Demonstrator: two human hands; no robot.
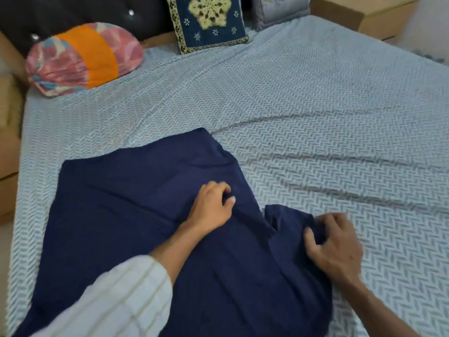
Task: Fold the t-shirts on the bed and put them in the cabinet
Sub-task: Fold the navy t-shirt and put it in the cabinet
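Observation:
A navy blue t-shirt (116,215) lies spread on the bed (315,105), its hem towards the far left. My left hand (211,207) rests on the shirt's right side and pinches the cloth between thumb and fingers. My right hand (335,246) grips the edge of the shirt's right sleeve (286,220), fingers curled into the fabric. A white striped sleeve (109,300) covers my left forearm and hides part of the shirt near me. No cabinet is in view.
The bed has a pale blue herringbone cover with creases at the right. A round pink and orange pillow (82,59) and a navy patterned cushion (209,23) sit at the head. A cardboard box (364,15) stands at the far right corner.

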